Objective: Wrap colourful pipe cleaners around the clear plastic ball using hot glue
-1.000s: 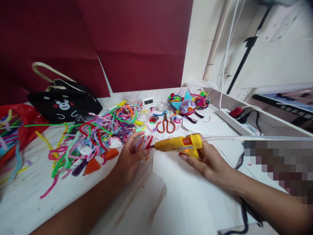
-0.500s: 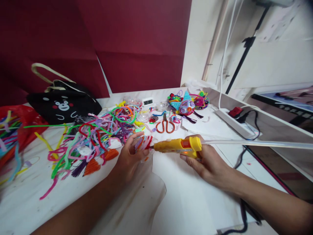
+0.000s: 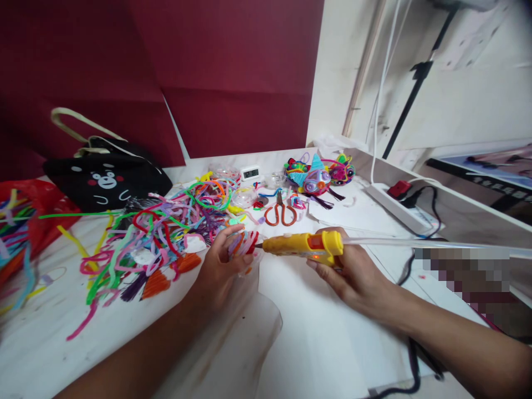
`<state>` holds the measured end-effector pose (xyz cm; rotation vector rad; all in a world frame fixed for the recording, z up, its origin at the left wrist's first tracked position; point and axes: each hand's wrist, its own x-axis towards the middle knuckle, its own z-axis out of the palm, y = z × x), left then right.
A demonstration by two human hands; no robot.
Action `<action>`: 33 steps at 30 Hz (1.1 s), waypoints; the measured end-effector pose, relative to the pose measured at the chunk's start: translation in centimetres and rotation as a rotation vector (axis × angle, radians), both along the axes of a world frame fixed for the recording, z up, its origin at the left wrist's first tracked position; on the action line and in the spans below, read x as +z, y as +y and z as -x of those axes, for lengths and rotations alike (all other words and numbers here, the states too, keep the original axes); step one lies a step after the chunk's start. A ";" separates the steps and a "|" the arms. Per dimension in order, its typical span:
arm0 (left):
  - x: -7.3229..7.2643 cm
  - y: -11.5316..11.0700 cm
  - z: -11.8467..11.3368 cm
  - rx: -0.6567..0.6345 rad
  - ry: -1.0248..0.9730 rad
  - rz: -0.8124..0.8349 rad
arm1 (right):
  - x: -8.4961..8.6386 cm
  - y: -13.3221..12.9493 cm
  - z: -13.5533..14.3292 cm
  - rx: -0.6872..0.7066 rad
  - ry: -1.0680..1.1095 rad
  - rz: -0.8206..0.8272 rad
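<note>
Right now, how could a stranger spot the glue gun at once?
Over the white table, find the right hand. It grips the yellow glue gun, nozzle toward the left hand. Unlike the orange-handled scissors beyond, it trails a long clear stick.

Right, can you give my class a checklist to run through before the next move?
1. Yellow plastic glue gun held by right hand: ok.
2. Long translucent glue stick at its rear: ok.
3. Striped multicoloured craft piece held by left hand: ok.
4. Left thumb well away from the gun's dark nozzle: not ok, looks close.
5. Nozzle touching the piece: cannot tell, tip too small.
6. Orange-handled metal scissors apart from both hands: ok.
</note>
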<state>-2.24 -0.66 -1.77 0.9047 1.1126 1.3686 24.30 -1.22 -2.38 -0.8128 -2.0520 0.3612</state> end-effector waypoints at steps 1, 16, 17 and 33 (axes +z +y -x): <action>0.0 0.0 0.0 -0.001 0.002 0.000 | 0.0 0.0 0.0 0.002 0.000 0.005; -0.2 0.1 0.1 -0.016 0.004 -0.002 | 0.5 -0.4 0.0 0.008 -0.029 0.013; -0.2 0.2 0.1 -0.013 0.002 -0.001 | 0.5 -0.4 0.0 0.012 -0.028 0.011; 0.2 0.1 -0.1 -0.003 0.008 0.016 | 1.1 -0.7 0.1 0.006 -0.111 -0.005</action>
